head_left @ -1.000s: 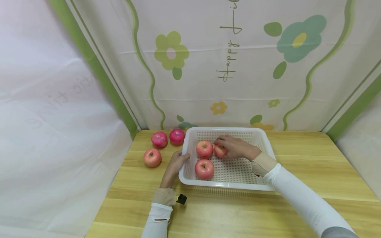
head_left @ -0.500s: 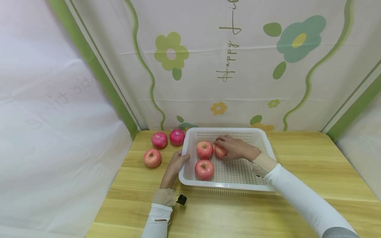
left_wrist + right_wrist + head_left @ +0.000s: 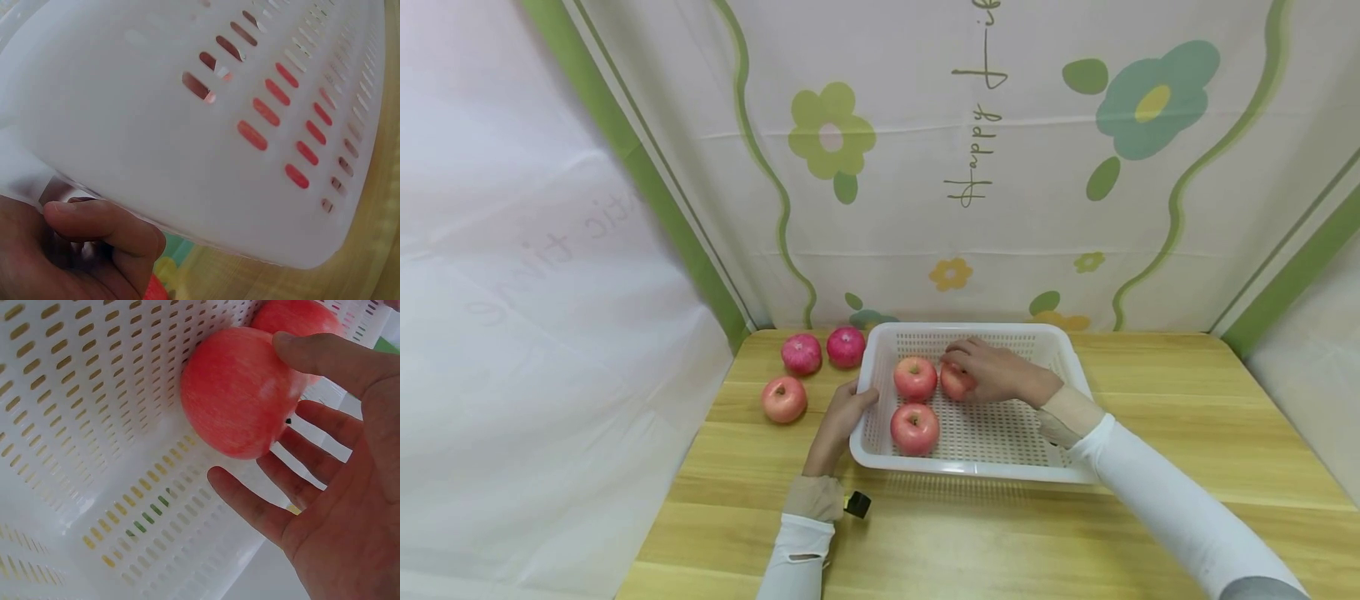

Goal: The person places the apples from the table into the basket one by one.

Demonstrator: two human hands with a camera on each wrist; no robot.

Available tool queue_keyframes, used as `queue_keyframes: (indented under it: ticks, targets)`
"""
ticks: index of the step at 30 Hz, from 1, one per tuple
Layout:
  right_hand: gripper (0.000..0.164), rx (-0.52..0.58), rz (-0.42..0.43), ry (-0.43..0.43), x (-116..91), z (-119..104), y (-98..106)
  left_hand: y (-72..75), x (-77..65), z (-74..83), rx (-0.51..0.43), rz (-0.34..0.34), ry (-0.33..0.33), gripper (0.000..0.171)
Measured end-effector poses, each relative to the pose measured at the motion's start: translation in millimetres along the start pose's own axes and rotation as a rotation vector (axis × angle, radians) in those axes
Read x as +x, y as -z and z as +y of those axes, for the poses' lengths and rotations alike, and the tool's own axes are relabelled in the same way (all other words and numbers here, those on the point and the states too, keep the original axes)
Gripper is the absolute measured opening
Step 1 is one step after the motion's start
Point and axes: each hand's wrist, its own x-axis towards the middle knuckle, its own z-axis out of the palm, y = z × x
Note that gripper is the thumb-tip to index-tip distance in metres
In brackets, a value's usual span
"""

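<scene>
Tabletop (image 3: pixel 940 546): smooth, pale yellow-brown wood grain, its bands running left to right.
Basket (image 3: pixel 973 468): white plastic, rectangular, corners rounded, walls and floor pierced by short slots; mouth upward, long axis left to right.
Near apple (image 3: pixel 915 430): roundish, smooth, pink-red, in the basket's near left part, stem hollow up.
Left hand (image 3: pixel 844 412): fingers bent, gripping the basket's left rim, thumb over the edge.
Outside apple (image 3: pixel 784 400): paler, peachy, left of the basket, stem hollow up.
Held apple (image 3: pixel 240 394): plump, faintly streaked, inside the basket; I cannot tell where its stem points.
Right hand (image 3: pixel 996 375): fingers parted round the held apple, thumb on its skin.
Far apple (image 3: pixel 915 377): just left of the held apple, stem hollow up.
Magenta globes (image 3: pixel 802 354): two, rounded, streaky-skinned, behind the outside apple.
Backdrop (image 3: pixel 887 217): creased white cloth, flower-printed.
</scene>
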Motion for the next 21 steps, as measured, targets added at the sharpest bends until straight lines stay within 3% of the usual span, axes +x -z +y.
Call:
queue_keyframes:
  ticks: [21]
  targets:
    - [0.056,-0.031,0.075,0.05,-23,-1,27,-0.3,-0.6,0.7,-0.009,0.003,0.014,0.047]
